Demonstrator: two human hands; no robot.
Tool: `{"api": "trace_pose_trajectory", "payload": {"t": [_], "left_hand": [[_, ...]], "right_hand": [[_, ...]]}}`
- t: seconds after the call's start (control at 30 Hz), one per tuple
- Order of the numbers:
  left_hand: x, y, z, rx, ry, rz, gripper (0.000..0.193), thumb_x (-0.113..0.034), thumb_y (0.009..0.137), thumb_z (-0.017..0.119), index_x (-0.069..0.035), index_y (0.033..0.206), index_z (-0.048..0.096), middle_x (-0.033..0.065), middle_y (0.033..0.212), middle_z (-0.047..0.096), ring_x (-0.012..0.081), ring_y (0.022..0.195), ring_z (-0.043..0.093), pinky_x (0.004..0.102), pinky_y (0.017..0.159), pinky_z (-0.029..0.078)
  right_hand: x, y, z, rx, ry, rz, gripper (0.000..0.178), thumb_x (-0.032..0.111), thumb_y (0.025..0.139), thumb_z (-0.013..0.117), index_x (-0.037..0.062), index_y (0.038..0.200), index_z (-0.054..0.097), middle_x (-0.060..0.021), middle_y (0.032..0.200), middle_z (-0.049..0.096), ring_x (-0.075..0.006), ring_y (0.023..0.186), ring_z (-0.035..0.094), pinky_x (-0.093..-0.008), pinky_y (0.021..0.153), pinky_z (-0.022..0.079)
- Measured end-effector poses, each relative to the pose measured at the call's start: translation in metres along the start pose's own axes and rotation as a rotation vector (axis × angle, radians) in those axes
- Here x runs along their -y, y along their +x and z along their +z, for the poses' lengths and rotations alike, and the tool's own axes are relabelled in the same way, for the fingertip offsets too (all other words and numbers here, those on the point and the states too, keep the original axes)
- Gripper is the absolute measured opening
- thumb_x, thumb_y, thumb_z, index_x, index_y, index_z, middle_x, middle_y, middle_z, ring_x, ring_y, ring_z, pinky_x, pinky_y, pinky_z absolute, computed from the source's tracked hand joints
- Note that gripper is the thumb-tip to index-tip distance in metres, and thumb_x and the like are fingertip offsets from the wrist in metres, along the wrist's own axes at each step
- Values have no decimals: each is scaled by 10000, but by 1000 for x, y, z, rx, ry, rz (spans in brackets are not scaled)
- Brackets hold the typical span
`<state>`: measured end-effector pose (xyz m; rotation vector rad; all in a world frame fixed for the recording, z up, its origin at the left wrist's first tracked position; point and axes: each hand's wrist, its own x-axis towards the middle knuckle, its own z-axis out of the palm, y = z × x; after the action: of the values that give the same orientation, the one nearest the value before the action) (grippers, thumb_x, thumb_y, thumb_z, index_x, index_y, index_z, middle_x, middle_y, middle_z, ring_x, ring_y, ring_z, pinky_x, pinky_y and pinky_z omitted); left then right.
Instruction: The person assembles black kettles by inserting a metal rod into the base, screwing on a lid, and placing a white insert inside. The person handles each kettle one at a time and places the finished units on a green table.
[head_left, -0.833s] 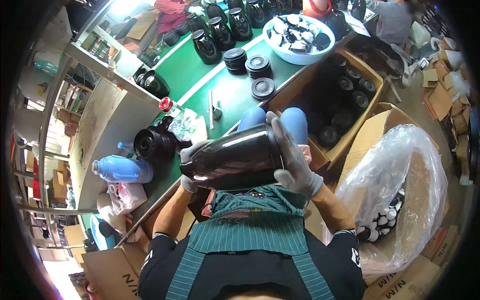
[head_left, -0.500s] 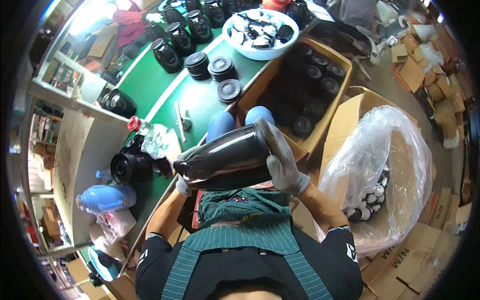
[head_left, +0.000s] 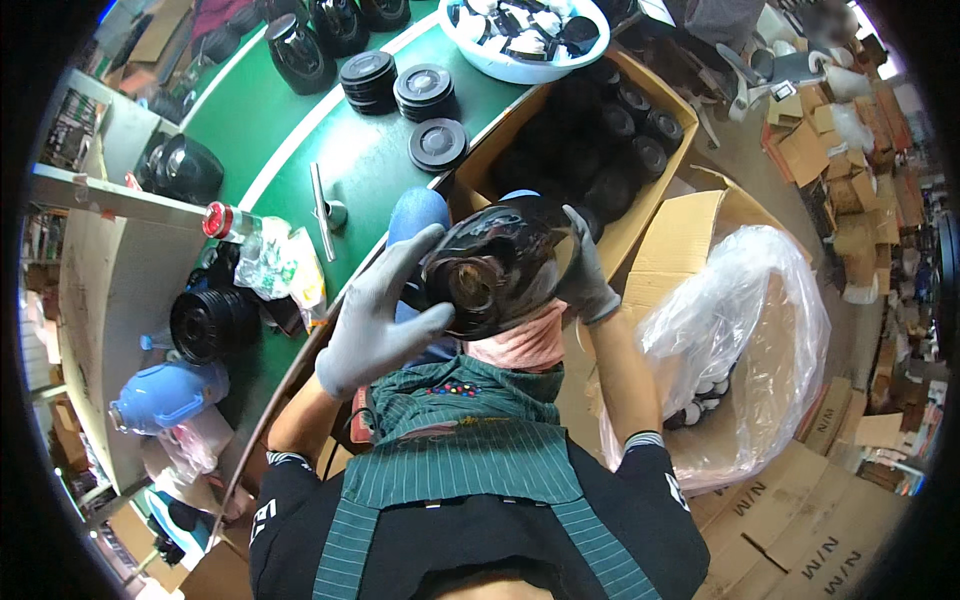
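Note:
A glossy black bottle-shaped jug body [head_left: 535,245] is over my lap, its narrow end, with a round opening, turned up toward me. Gloved in grey, my left hand [head_left: 372,322] is open at the jug's left side. Its fingers and thumb are spread, with the tips close to the narrow end; whether they touch it is unclear. My right hand [head_left: 588,278], also gloved, is against the jug's right side and supports it, some fingers hidden behind it. A pink cloth [head_left: 520,343] lies below the jug, over my green striped apron [head_left: 455,465].
On the green table [head_left: 300,150] at left are stacked black discs [head_left: 425,90], a metal T-shaped tool [head_left: 322,212], a red-capped bottle [head_left: 228,222] and a blue thermos [head_left: 172,396]. A blue basin [head_left: 520,68] holds small parts. At right stand a carton of black pieces [head_left: 668,95] and a plastic-lined carton [head_left: 775,400].
The jug has turned from lying sideways to pointing its narrow end toward me. My left hand has let go of that end and spread its fingers. The view has shifted slightly.

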<state>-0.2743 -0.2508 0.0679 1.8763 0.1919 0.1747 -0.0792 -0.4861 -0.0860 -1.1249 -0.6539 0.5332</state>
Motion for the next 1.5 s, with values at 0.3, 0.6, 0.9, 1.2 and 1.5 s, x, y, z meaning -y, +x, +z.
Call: {"api": "trace_pose_trajectory", "payload": {"t": [0.3,0.6,0.9,1.2,1.5], "left_hand": [[4,-2,-8,-42,87,163,739,-120,839,800,26,1522,561,232,1470,623,335,1384,617,424,1206,445],[208,46,-85,-527,955,-248,612,-399,926,778,-6,1382,662,215,1239,720,370,1134,695,475,1023,525],[228,83,-112,-329,994,-391,497,-323,914,810,-116,1344,674,186,1099,763,381,1004,748,522,906,573],[61,81,-45,389,466,96,732,-114,831,886,-35,1505,611,217,1175,738,334,1082,720,431,966,574],[17,17,-13,231,641,29,947,-381,962,766,49,1665,299,323,1656,366,516,1536,366,550,1268,316]], "right_hand": [[-55,11,-25,-143,448,418,692,326,1040,681,32,1597,395,-121,1579,522,-239,1381,573,-421,1192,479],[48,81,80,696,-671,117,595,212,739,888,93,1307,752,-167,1418,656,-346,1316,634,-448,1136,498],[1,67,84,503,-500,128,1015,317,790,897,22,1641,428,-186,1540,581,-311,1442,554,-425,1237,405],[-4,56,78,-39,686,238,951,746,1045,481,20,1653,391,-188,1357,688,-328,1290,654,-497,1204,454],[-45,85,81,146,770,282,508,371,1124,609,-56,1399,639,17,703,514,-193,839,676,-527,1108,553]]}}
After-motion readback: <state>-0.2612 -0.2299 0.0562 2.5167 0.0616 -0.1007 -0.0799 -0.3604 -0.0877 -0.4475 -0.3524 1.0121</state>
